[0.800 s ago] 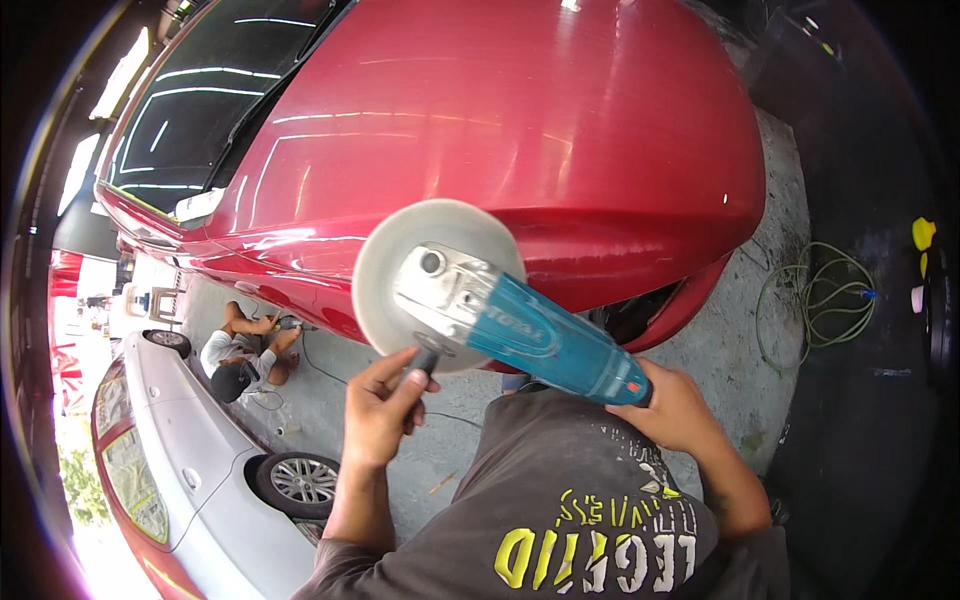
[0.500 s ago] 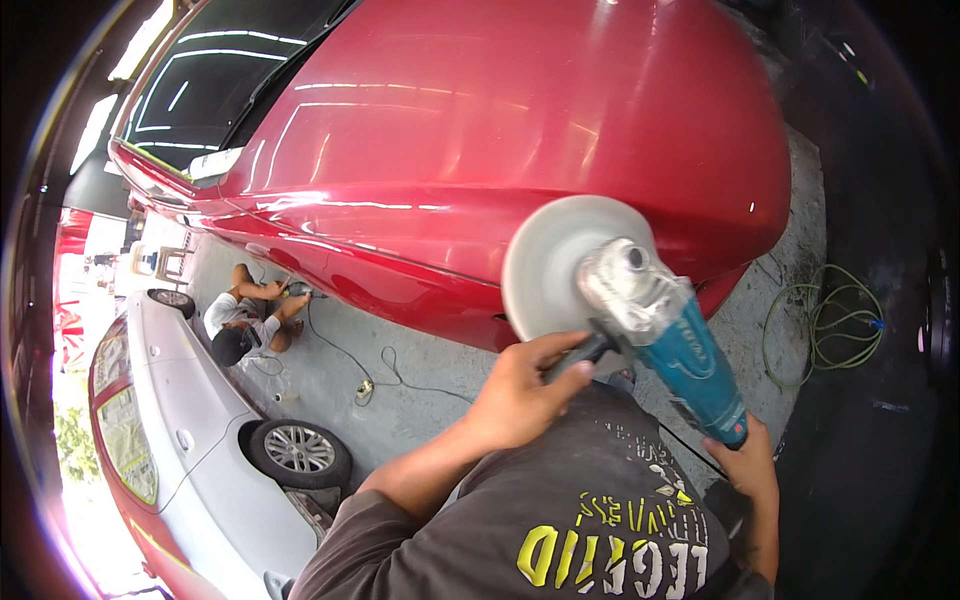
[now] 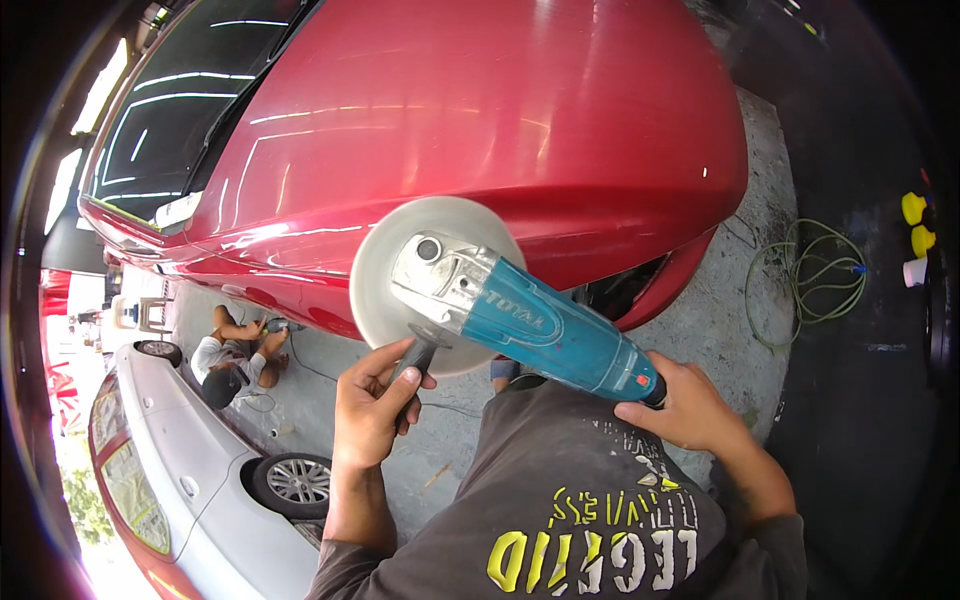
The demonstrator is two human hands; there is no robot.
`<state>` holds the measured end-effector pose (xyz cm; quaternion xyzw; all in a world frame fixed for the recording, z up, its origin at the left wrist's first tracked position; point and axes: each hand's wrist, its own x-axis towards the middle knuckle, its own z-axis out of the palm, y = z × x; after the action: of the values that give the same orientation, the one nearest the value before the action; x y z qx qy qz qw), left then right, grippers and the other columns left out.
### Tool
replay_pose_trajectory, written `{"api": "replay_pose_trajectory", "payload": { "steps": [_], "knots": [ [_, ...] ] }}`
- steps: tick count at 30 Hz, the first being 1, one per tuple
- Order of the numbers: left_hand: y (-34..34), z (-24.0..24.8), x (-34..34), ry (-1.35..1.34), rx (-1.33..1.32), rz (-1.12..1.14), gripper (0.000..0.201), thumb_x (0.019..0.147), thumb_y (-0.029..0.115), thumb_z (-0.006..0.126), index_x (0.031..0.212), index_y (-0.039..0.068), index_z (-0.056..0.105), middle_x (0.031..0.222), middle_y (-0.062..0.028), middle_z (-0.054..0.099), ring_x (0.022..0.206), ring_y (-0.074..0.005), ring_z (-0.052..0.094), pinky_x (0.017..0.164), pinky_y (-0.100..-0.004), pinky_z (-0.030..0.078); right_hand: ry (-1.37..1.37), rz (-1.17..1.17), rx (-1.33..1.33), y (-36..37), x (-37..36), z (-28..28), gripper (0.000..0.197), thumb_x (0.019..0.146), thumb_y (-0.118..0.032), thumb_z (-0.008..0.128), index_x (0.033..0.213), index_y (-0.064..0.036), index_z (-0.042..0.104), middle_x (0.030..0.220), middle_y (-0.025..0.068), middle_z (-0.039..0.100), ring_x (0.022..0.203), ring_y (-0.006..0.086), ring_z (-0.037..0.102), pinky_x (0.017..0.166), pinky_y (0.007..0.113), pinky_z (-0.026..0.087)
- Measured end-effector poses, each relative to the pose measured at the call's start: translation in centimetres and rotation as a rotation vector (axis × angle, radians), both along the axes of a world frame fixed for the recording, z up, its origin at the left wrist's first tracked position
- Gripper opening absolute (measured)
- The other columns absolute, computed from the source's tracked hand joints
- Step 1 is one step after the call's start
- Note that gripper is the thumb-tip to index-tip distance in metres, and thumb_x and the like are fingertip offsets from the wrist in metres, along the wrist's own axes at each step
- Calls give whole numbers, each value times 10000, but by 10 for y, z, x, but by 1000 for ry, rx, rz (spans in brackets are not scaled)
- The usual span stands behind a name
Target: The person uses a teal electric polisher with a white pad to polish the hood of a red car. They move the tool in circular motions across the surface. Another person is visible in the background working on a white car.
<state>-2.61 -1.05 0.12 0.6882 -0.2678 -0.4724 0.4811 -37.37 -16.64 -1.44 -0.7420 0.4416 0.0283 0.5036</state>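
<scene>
A teal car polisher (image 3: 545, 325) with a silver head lies across the front of me, its large round white pad (image 3: 372, 290) against or just over the red car's edge; contact cannot be made out. My left hand (image 3: 375, 405) is wrapped round its black side handle (image 3: 424, 352). At the rear end of the body, my right hand (image 3: 685, 405) grips the polisher. Behind the pad spreads the glossy red bonnet (image 3: 480, 120), with light streaks reflected in it. Part of the fender is hidden by the pad.
On the left stands a silver-grey car (image 3: 190, 420) with masked windows. A crouching person (image 3: 235, 360) holds a power tool beside the red car. A green hose (image 3: 800, 290) lies coiled on the grey floor at right, near yellow items (image 3: 918, 222) by the dark wall.
The polisher has shifted left along the red car's edge and turned flatter across my view. Both hands moved left with it, still gripping. The yellow items have come into view.
</scene>
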Motion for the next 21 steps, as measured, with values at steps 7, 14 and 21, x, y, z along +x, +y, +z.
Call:
{"api": "replay_pose_trajectory", "payload": {
  "steps": [7,14,21],
  "knots": [
    [-48,-29,-61,-95,38,-262,459,997,128,737,1412,-33,626,970,-93,757,643,-58,610,548,-216,475,-294,-412,113,33,-99,-115,676,1001,-614,614,1259,10,628,941,120,716,809,254,694,750,374,561],
    [-109,-74,-136,-145,-71,-518,465,975,194,761,1343,-67,649,1230,-255,740,1197,-291,711,1053,-387,524,-458,-664,356,64,-196,-229,764,1009,-740,489,1214,-15,618,872,84,682,711,152,624,641,289,502],
    [-43,-62,-89,-130,126,-314,419,1002,229,748,1311,-44,672,935,-75,761,697,-90,661,606,-254,513,-463,-331,237,62,-129,-175,810,1015,-523,528,1569,54,406,1393,251,634,1301,360,611,1122,413,431]
  ]
}}
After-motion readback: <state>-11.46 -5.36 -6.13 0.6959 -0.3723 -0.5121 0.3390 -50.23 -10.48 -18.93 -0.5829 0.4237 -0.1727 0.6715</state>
